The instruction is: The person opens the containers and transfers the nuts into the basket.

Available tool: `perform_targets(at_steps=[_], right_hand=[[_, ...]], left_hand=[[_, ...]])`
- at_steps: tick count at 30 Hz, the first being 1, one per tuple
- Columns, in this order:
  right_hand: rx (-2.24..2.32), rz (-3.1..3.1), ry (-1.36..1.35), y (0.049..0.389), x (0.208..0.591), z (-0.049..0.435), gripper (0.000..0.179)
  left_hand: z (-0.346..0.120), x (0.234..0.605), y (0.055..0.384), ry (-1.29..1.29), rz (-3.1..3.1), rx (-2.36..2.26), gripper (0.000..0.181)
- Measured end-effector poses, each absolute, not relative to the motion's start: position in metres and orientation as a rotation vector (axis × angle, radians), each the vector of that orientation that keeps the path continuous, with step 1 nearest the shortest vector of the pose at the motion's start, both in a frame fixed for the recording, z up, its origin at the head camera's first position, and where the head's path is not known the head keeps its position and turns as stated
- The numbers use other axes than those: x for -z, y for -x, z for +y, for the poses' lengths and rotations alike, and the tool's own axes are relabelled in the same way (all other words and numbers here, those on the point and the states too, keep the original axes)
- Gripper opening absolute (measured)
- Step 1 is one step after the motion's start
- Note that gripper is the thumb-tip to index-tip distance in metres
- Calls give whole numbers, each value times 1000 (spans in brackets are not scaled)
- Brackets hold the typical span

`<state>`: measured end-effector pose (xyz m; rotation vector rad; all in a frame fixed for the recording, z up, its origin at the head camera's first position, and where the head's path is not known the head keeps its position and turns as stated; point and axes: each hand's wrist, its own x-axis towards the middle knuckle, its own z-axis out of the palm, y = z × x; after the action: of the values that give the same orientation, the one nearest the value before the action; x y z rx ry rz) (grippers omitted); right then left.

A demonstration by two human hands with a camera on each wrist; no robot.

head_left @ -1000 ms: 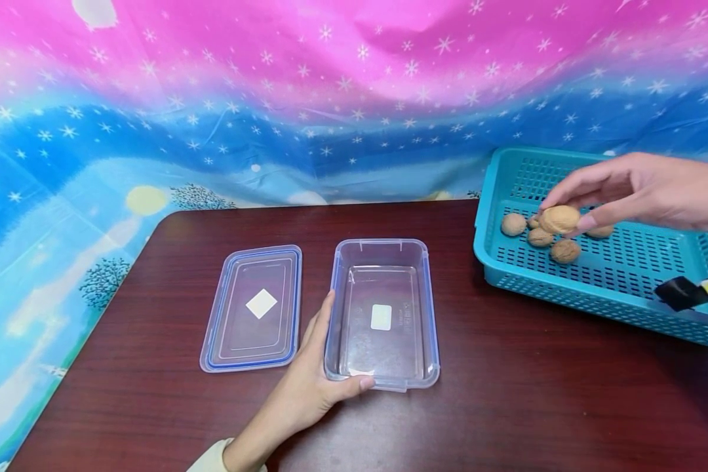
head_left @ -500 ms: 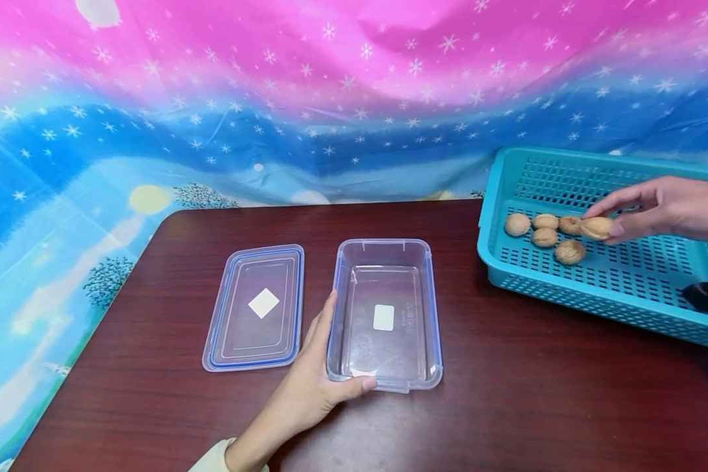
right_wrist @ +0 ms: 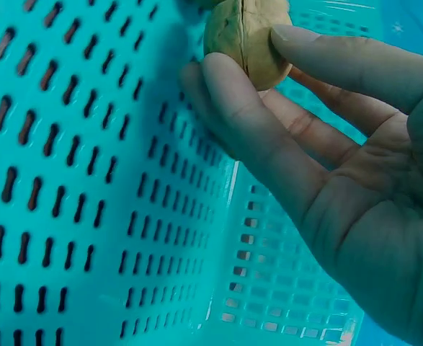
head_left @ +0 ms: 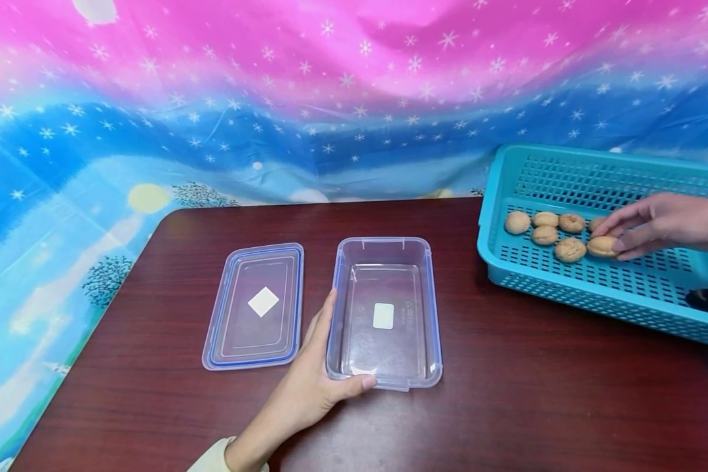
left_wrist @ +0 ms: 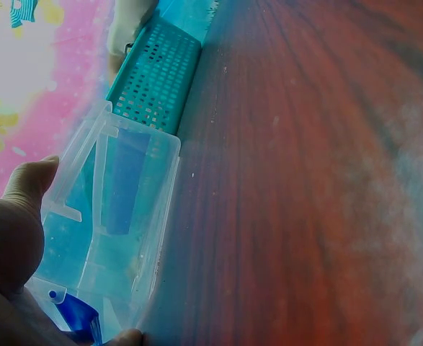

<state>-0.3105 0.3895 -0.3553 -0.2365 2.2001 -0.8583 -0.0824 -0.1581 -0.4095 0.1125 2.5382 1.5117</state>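
In the head view my right hand (head_left: 663, 226) reaches into the teal basket (head_left: 566, 286) and pinches a walnut (head_left: 603, 246) between thumb and fingertips. The right wrist view shows the same walnut (right_wrist: 243, 43), its seam facing the camera. Several other walnuts (head_left: 545, 235) lie on the basket floor just left of it, one partly behind my fingers. My left hand (head_left: 313, 380) holds the near left corner of a clear plastic container (head_left: 382, 354), thumb over the front rim and fingers along the left side. No lid covers the container, and no walnut lies in it.
The container's clear lid (head_left: 254, 308), with a blue seal and a white square label, lies flat left of my left hand. All stand on a dark red wooden table (head_left: 507, 406). A pink and blue patterned cloth (head_left: 330, 131) hangs behind it.
My right hand has moved right and then down with the pinched walnut, lowering it beside the other walnuts in the basket. The left hand and the container stay in place.
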Motion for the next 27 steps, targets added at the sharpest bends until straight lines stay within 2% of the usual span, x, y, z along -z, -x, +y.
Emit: perform_targets(at_steps=[12, 27], right_hand=[[786, 2202, 138, 308, 355, 381, 51], [751, 2220, 137, 309, 354, 386, 53]], left_hand=[[-158, 410, 83, -113, 2536, -1516, 131], [-159, 411, 82, -106, 2537, -1512, 131]])
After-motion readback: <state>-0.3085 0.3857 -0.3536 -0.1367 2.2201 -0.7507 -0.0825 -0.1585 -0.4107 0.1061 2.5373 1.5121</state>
